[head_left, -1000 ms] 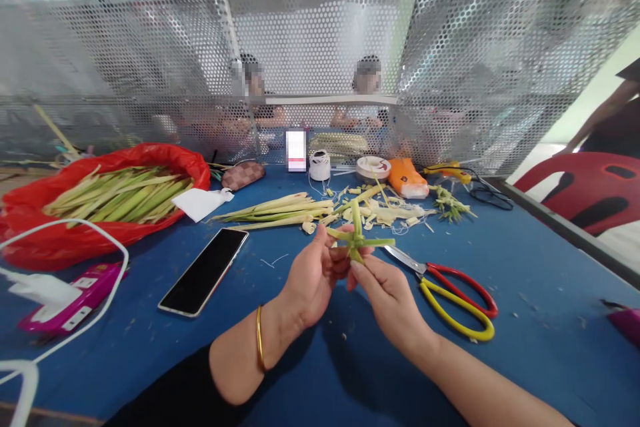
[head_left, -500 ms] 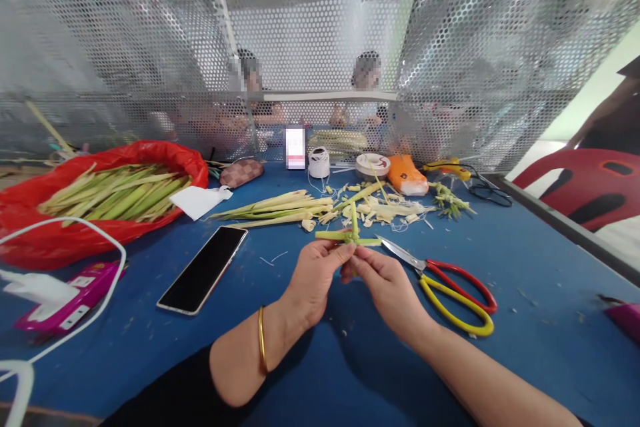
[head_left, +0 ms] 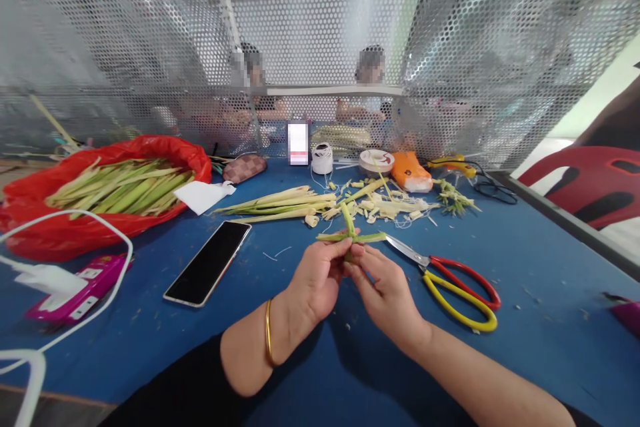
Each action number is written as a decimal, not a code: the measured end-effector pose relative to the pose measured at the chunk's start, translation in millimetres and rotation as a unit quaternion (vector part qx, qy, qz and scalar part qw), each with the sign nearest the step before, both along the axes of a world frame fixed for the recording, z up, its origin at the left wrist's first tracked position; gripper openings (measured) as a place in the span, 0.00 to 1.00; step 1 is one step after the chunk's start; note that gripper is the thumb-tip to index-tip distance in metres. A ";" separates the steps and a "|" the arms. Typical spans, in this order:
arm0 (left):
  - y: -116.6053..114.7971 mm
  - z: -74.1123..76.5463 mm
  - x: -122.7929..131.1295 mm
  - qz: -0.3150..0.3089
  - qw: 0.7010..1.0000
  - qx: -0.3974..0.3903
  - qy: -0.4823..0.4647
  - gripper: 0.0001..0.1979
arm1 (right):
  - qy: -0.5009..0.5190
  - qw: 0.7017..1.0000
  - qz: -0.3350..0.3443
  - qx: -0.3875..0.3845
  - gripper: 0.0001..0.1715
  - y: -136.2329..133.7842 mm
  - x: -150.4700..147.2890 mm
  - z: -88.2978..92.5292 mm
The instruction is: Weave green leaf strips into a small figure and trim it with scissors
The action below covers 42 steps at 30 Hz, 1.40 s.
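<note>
Woven leaf cross [head_left: 351, 229] is held above the desk [head_left: 550, 333], pinched by the fingers [head_left: 336, 250] of left hand [head_left: 315, 277] and right hand [head_left: 389, 285], and its centre, earlier exposed, is now mostly covered, so firmer control seems given.

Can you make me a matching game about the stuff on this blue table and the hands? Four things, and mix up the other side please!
Things:
1. green piece
2. scissors
3. bag
4. bangle

What goes with them:
A. red, with leaves inside
B. gold all over
C. held by the left hand and right hand together
D. partly red, partly yellow, with metal blades

Right pairs: 1-C, 2-D, 3-A, 4-B
</note>
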<state>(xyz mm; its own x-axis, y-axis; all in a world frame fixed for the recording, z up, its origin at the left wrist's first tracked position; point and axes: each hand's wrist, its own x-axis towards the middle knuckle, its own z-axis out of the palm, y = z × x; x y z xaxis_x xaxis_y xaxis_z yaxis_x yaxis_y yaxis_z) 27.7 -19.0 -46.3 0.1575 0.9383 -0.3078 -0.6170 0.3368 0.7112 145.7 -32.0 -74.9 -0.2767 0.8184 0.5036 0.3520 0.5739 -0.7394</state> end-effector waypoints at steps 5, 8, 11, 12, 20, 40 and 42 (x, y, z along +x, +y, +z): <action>9.7 3.2 -14.0 -0.072 0.993 0.057 0.073 0.06 | -0.121 0.990 -0.029 0.065 0.14 -1.2 16.2 17.8; 11.2 8.1 -20.5 -0.086 0.985 0.067 0.130 0.08 | -0.126 0.974 -0.158 0.100 0.10 3.1 29.7 30.1; 9.7 10.1 -21.3 -0.088 0.976 0.096 0.176 0.14 | -0.148 0.980 -0.128 0.016 0.10 10.4 33.4 32.4; 9.3 9.8 -20.9 -0.078 0.971 0.109 0.197 0.15 | -0.155 0.984 -0.089 -0.028 0.12 12.0 32.3 31.0; 8.3 0.1 -15.1 -0.097 0.937 0.155 0.299 0.16 | -0.128 0.985 -0.008 -0.114 0.14 8.2 21.1 19.1; 10.2 5.9 -19.6 -0.099 0.955 0.097 0.262 0.16 | -0.157 0.976 -0.026 -0.147 0.16 7.2 19.4 23.8; 9.1 5.6 -19.1 -0.112 0.949 0.111 0.273 0.16 | -0.171 0.975 -0.035 -0.139 0.14 9.3 19.2 21.6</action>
<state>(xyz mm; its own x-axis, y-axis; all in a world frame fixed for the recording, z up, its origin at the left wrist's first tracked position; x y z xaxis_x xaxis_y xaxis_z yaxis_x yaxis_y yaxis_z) 8.6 -9.9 -40.6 0.2337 0.9518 -0.1985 -0.0661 0.2192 0.9734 164.9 -22.6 -53.3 -0.3291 0.9327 0.1478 0.6363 0.3347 -0.6951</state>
